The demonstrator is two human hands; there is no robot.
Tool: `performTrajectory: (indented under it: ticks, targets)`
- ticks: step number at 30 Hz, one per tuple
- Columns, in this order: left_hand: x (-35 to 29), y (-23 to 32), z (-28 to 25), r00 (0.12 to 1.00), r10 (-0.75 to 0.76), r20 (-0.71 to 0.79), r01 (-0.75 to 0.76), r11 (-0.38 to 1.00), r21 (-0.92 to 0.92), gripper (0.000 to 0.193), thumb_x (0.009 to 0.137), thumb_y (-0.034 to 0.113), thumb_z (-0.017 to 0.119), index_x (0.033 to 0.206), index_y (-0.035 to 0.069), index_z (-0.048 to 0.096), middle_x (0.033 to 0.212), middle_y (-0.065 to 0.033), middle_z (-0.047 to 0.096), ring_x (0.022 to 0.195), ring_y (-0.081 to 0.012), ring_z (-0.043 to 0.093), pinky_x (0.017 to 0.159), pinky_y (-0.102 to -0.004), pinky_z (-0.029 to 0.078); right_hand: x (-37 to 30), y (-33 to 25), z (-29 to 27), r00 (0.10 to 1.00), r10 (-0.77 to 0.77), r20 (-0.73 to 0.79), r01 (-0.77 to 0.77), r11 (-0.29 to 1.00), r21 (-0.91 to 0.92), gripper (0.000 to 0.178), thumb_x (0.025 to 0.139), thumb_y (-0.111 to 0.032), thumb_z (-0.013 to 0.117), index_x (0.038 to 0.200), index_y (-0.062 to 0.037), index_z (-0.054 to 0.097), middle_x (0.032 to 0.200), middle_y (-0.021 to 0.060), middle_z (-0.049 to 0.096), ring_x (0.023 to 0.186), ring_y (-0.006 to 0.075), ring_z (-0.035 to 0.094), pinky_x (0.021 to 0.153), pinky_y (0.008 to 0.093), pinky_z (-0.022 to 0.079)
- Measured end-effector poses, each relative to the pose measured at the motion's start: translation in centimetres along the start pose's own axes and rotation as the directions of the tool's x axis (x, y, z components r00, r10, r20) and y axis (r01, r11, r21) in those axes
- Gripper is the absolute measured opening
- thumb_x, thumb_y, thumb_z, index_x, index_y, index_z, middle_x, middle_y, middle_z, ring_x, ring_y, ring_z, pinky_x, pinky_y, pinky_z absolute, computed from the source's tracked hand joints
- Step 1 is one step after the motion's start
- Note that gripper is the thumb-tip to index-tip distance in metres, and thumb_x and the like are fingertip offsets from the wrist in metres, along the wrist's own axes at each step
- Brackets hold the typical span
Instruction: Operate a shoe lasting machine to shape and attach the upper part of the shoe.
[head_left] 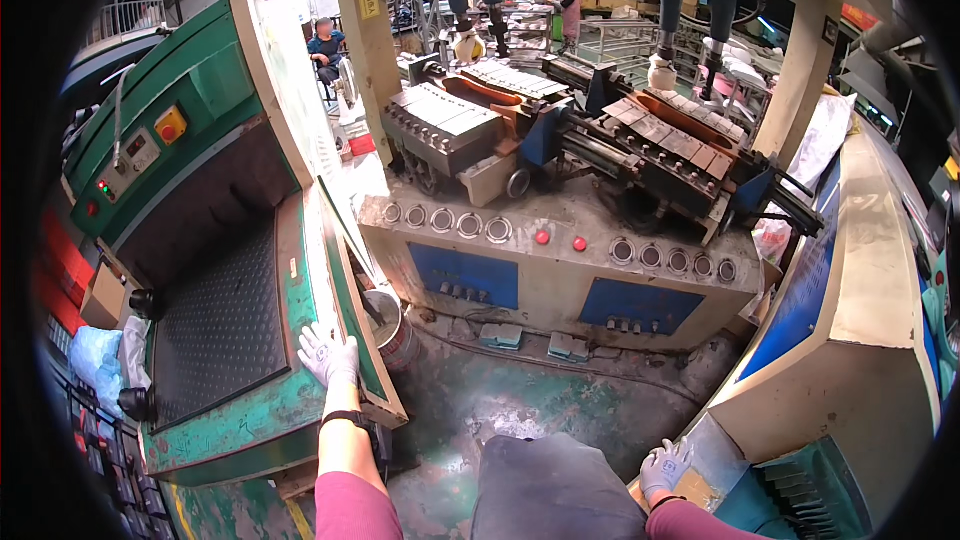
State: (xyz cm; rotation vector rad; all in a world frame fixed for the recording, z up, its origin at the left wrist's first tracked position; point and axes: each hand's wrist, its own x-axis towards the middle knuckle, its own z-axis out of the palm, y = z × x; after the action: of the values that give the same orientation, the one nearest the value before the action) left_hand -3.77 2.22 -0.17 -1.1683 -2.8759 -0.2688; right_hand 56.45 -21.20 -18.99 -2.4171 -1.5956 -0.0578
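My left hand [329, 355], in a pale glove, lies on the edge of a green machine [300, 285] with its fingers spread. Nothing is held in it. A dark studded mat [225, 320] covers the bed of that machine, beside the hand. At the lower right, my right hand [665, 468], gloved too, rests by the rim of the beige machine housing [850, 390]. Its fingers look loosely stretched, with no held thing visible. Close to it are a clear plastic sheet [715, 448], a brown cardboard piece [697, 489] and a dark green ridged tray [815, 488].
Ahead stands a two-station press [560, 270] with gauges and red buttons. Two foot pedals [568, 346] sit on the floor before it. A bucket [390, 325] is beside the green machine. Two people are in the background, one seated [326, 50], one standing [568, 15].
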Motion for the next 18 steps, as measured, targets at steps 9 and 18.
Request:
performTrajectory:
  ticks: [9,18]
  targets:
    - [0.18,-0.26,0.32,1.000,-0.014,-0.003,0.015,1.000,0.011,0.089,0.087,0.045,0.062,0.160,0.005,0.032,0.168,-0.0170,0.025,0.157,-0.0324,0.020,0.127,-0.0485,0.013,-0.04,-0.09,-0.15,1.000,0.004,0.018,-0.004,1.000,0.002,0.022,0.082,-0.023,0.060,0.083,-0.0088,0.077,0.127,0.0080,0.067,0.142,0.0384,0.040,0.122,0.0611,0.018]
    - [0.16,-0.16,0.08,1.000,-0.023,-0.007,0.023,1.000,0.019,0.089,0.087,0.045,0.064,0.160,0.006,0.032,0.168,-0.0172,0.026,0.156,-0.0325,0.021,0.127,-0.0489,0.014,0.01,-0.05,0.07,1.000,0.007,0.017,-0.007,1.000,0.011,0.022,0.082,-0.023,0.059,0.084,-0.0086,0.077,0.128,0.0084,0.067,0.143,0.0389,0.039,0.122,0.0614,0.018]
